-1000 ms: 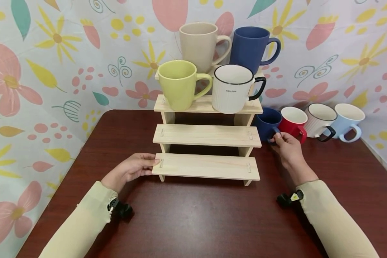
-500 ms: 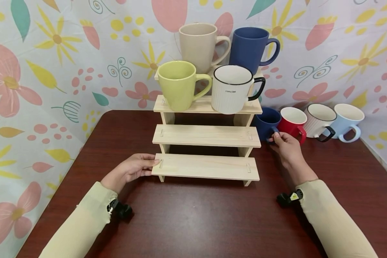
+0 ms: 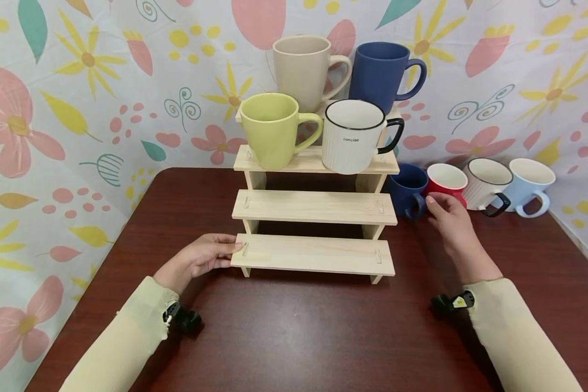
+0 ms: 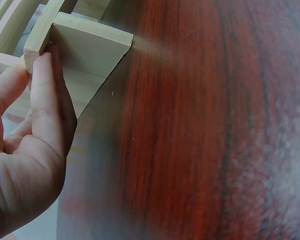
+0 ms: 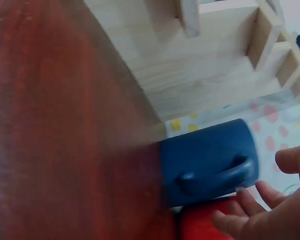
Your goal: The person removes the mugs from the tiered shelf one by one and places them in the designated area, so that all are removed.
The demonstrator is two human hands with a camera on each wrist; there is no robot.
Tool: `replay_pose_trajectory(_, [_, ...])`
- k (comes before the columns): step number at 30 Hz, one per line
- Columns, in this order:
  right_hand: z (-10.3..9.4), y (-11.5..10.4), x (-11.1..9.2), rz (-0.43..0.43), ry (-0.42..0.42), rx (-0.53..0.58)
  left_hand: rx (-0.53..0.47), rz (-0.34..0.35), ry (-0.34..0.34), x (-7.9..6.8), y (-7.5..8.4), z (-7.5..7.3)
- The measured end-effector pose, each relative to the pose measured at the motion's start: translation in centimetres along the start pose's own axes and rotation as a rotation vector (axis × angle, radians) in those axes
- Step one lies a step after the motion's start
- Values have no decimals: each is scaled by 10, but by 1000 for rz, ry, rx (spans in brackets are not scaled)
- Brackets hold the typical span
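On the table [image 3: 294, 337] stands a four-tier wooden rack [image 3: 313, 207], its lowest board [image 3: 313, 254] pinched by the left hand [image 3: 207, 255]. The right hand [image 3: 449, 220], fingers apart, is near the navy mug [image 3: 403, 193] beside the rack; contact with the red mug [image 3: 446, 177] is unclear.

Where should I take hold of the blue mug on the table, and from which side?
The blue mug is probably best pinched by its handle, coming from the front with the right hand. It stands upright with the handle jutting frontward, while the rack on its left and the red mug on its right crowd its sides.
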State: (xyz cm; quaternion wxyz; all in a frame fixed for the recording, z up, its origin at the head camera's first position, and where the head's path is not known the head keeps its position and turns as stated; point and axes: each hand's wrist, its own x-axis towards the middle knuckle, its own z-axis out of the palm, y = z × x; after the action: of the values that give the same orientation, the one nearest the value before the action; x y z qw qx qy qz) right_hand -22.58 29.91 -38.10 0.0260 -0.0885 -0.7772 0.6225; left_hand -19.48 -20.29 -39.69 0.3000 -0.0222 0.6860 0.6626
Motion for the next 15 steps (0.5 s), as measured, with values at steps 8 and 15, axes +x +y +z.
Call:
replay_pose_trajectory(8, [1,-36,-13,-160,13,181,5,4,0,0,-1,-1])
replay_pose_trajectory(15, [8,-69,-20,-218,-85,160,9,3,-1,-1,0,1])
